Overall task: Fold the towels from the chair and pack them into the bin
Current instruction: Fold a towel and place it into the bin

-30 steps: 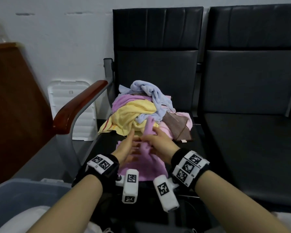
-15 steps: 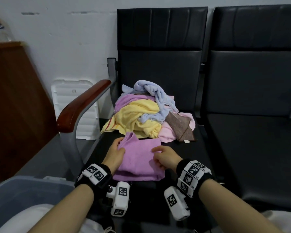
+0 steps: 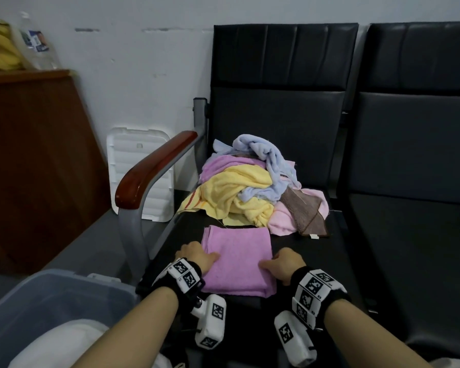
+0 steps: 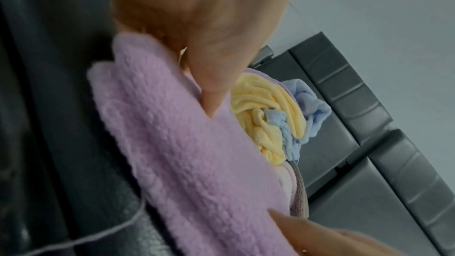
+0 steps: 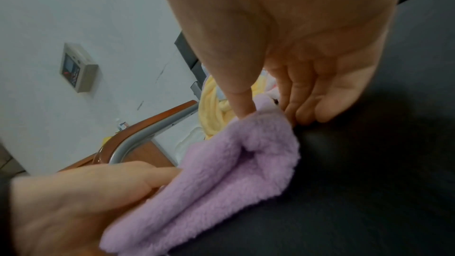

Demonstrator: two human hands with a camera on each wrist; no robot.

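A folded purple towel point(image 3: 238, 258) lies flat on the black chair seat point(image 3: 314, 261), near its front edge. My left hand point(image 3: 210, 257) holds its left side, thumb on top point(image 4: 211, 89), the other fingers hidden behind the cloth. My right hand point(image 3: 268, 265) grips the right side, thumb on top point(image 5: 242, 104) and fingers curled at the edge. Behind the purple towel sits a loose pile of towels point(image 3: 250, 187) in yellow, blue, pink, lilac and brown. The grey-blue bin point(image 3: 51, 296) stands at the lower left, with something white point(image 3: 64, 343) inside.
A wooden armrest point(image 3: 154, 168) on a metal post rises between seat and bin. A white ribbed panel point(image 3: 138, 166) leans on the wall. A brown cabinet point(image 3: 32, 168) with a bottle point(image 3: 35, 43) stands left. A second black seat point(image 3: 409, 248) lies right.
The purple towel, held up between both hands a second ago, now lies folded flat on the seat. Both hands have slid back along its sides toward me.
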